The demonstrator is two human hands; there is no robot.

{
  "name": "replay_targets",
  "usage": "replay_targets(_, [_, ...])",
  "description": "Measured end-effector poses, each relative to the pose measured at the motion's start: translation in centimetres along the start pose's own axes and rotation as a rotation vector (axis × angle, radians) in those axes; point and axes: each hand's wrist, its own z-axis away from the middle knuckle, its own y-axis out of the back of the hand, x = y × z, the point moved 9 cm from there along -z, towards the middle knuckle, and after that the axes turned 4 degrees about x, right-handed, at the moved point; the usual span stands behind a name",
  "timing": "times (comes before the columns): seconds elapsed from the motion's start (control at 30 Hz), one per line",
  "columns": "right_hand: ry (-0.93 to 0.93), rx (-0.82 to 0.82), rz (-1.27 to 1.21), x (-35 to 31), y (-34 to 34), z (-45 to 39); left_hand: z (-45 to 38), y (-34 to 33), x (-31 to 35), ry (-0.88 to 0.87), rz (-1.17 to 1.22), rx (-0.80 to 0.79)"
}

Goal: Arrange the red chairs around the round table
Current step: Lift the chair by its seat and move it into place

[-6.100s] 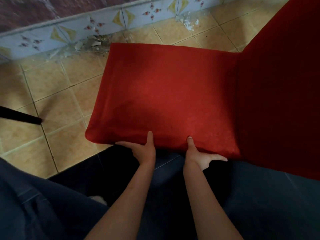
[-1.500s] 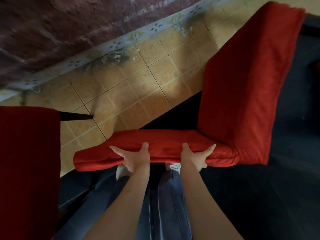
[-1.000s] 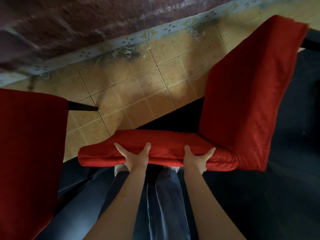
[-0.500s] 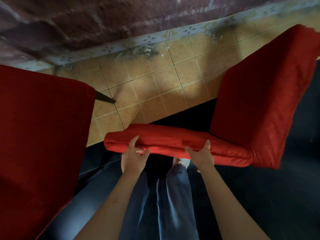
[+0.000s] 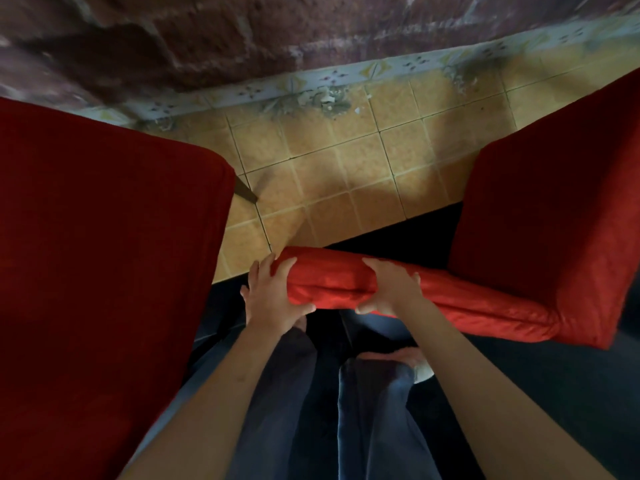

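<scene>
Between wall and dark rug: 2 red chairs, 1 in hand.
Second red chair (image 5: 97, 271) stands left; carried red chair (image 5: 540, 233) tilted over tiled floor (image 5: 346, 168), left hand (image 5: 272, 299) and right hand (image 5: 389, 287) clamped on seat edge. Mid-carry, likely; next needs the table, unseen.

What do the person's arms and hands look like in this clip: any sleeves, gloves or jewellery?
Both forearms are bare up to the frame edge, with no sleeve in view. The left hand and right hand wear no gloves, and no rings, watch or bracelet show. Below them are blue jeans.
</scene>
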Motion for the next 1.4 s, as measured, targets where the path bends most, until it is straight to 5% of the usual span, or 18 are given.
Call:
replay_targets(0.23, [0.079, 0.049, 0.232, -1.4, -1.6, -1.2, 0.0, -0.6, -0.6, 0.002, 0.074, -0.034])
replay_targets(0.97, [0.103, 0.172, 0.340, -0.4, -0.2, -1.9, 0.6, 1.2, -2.3, 0.090, 0.266, 0.006])
replay_targets(1.4, [0.116, 0.193, 0.266, 2.1, 7.2, 6.0, 5.8, 6.6, 2.5, -0.003, 0.407, 0.021])
